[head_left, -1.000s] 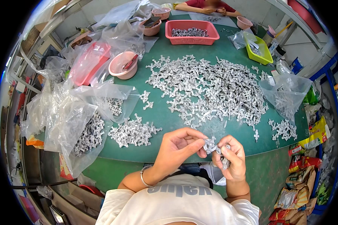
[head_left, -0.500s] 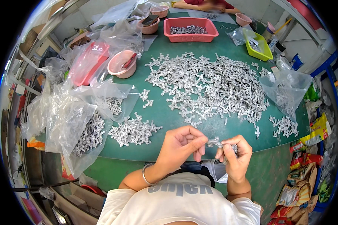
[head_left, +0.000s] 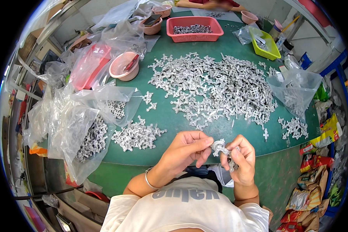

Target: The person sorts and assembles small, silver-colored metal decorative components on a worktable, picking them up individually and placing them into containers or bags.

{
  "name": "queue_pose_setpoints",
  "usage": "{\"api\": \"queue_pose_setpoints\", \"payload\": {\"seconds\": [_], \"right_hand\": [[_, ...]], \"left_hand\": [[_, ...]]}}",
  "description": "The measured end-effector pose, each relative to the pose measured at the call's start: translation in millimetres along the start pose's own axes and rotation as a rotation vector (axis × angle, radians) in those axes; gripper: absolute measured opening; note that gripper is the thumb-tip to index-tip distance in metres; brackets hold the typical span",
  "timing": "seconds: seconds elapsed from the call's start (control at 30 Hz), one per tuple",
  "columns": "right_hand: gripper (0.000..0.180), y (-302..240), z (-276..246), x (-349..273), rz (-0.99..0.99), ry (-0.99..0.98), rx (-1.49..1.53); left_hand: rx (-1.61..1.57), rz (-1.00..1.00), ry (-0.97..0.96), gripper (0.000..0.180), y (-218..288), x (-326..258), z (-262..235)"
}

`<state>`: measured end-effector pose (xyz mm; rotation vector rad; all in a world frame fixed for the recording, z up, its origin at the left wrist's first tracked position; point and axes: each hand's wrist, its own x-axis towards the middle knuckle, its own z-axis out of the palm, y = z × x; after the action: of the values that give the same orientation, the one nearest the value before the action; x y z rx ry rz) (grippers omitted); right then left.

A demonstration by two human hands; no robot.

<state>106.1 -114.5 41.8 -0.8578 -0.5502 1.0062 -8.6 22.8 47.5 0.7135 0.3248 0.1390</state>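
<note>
Both of my hands meet over the near edge of a green table (head_left: 170,116). My left hand (head_left: 185,149) and my right hand (head_left: 239,158) pinch a small silver metal part (head_left: 219,147) between their fingertips. More silver parts hang below my right palm. A large heap of the same silver parts (head_left: 216,85) covers the table's middle. A smaller pile (head_left: 137,135) lies just left of my left hand.
Clear plastic bags (head_left: 85,131) holding parts crowd the table's left side; another bag (head_left: 295,91) stands at the right. A pink bowl (head_left: 121,67), a red tray (head_left: 195,29) and a yellow-green tray (head_left: 265,44) sit further back. Another person's arms (head_left: 208,4) rest at the far edge.
My hands have come closer together again around the metal part. The view has tilted down slightly. The piles on the table have not moved.
</note>
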Motion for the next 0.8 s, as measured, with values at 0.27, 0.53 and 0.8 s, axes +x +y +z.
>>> {"api": "queue_pose_setpoints", "payload": {"seconds": [0.27,0.53,0.8], "right_hand": [[0.014,2.0,-2.2,2.4,0.018,-0.008,0.065],[0.016,50.0,-71.0,40.2,-0.003,0.340,-0.596],[0.023,82.3,-113.9,107.9,-0.246,0.493,-1.641]], "left_hand": [[0.019,0.004,0.081,0.017,-0.5,3.0,2.7],[0.958,0.200,0.574,0.014,-3.3,1.1,-89.7],[1.852,0.128,0.839,0.015,-3.1,-12.7,-142.7]]}}
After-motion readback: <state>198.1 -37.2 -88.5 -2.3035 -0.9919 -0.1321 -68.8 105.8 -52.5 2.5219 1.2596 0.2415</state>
